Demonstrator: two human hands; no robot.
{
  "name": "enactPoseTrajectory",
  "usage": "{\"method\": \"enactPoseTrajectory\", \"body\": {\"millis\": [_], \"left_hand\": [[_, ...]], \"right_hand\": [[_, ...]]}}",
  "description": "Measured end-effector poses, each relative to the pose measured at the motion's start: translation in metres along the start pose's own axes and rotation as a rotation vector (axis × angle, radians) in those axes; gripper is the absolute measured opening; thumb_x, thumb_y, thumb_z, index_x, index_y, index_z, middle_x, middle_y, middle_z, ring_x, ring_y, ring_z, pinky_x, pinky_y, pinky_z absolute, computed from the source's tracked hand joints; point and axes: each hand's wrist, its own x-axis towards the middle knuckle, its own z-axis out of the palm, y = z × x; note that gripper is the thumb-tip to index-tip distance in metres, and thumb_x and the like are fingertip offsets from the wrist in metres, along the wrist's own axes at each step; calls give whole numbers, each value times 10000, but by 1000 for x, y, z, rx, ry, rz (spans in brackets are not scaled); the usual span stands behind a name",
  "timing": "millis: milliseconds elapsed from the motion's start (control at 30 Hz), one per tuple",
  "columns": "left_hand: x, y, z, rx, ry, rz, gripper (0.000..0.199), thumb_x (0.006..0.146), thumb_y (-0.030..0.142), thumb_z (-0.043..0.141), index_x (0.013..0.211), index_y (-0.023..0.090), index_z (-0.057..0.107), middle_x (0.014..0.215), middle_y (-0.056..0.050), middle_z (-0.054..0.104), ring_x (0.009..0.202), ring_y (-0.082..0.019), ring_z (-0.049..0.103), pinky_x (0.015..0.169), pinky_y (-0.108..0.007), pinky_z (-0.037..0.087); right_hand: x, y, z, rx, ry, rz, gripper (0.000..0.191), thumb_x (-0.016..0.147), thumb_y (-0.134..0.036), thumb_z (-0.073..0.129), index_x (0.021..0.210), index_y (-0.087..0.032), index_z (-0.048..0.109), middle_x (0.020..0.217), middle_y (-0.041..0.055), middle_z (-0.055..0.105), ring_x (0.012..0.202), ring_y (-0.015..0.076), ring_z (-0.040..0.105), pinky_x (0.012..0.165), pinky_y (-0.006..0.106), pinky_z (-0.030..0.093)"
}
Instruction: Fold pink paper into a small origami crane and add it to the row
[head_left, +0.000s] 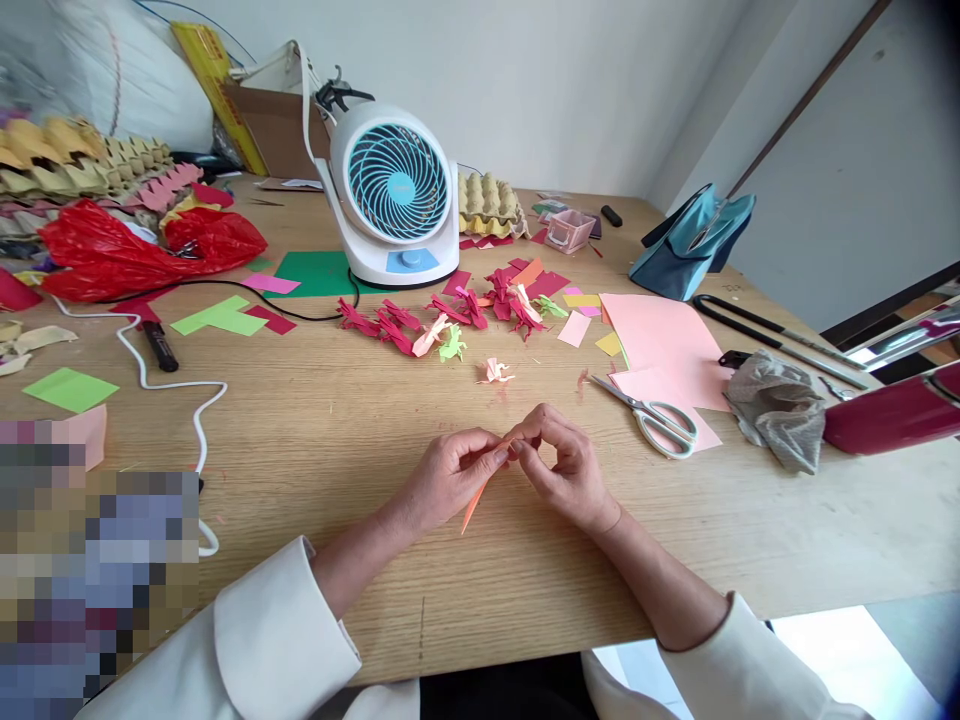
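Note:
Near the middle of the wooden table, my left hand (457, 472) pinches a narrow piece of folded orange paper (472, 508), whose pointed end hangs down below the fingers. My right hand (564, 468) has its thumb and index finger closed on the paper's upper end, touching the left fingertips. Just beyond the hands lies a small pale pink folded paper figure (495, 371). Farther back is a row of folded figures (397, 325) in crimson, pink and green. Scissors (664, 425) with white handles rest on pink paper (667, 345) to the right.
A white fan (397, 190) stands at the back. On the left are a red plastic bag (127, 250), a black marker (160, 346), a white cable (202, 425) and green paper (71, 389). Rightward are a blue bag (694, 245), a grey cloth (780, 405) and a dark red object (892, 410).

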Motion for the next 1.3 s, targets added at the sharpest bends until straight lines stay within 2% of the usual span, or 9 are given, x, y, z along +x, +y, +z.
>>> {"method": "enactPoseTrajectory", "body": {"millis": [133,300,633,867,1033,1300], "left_hand": [[-1,-3,1,58,44,16,300,924,377,567,810,140,711,707,-6,625,680,-123,545,617,-218,407],[-2,-4,2,110,88,45,303,930,345,562,741,138,678,681,12,588,639,-101,495,593,-210,385],[-1,-2,4,208,96,139,379,951,348,528,626,156,564,617,21,492,621,-106,470,604,-223,380],[-2,-8,3,265,96,172,368,955,293,517,616,156,549,627,14,514,640,-111,484,643,-231,394],[-3,-7,2,303,114,183,378,959,283,504,602,160,528,608,17,487,636,-111,479,639,-227,395],[-2,-7,2,380,110,247,389,958,240,477,575,173,497,600,12,501,628,-117,474,646,-238,402]], "right_hand": [[0,1,0,6,-19,6,121,917,-151,565,861,-192,665,769,22,587,706,145,542,667,295,454],[0,3,1,-11,-9,3,24,888,-182,631,869,-192,642,765,10,569,701,140,548,652,286,453],[0,3,2,-16,-4,7,92,905,-187,604,819,-198,635,752,16,574,685,142,538,638,283,454],[1,1,2,-6,-7,1,130,922,-181,572,809,-189,637,747,21,577,688,144,536,645,286,455],[1,3,3,-5,-36,11,50,899,-215,628,855,-192,637,780,21,582,703,143,553,649,284,469],[-1,5,5,-33,-14,-1,110,918,-193,586,808,-196,600,752,12,562,684,139,535,633,277,452]]}}
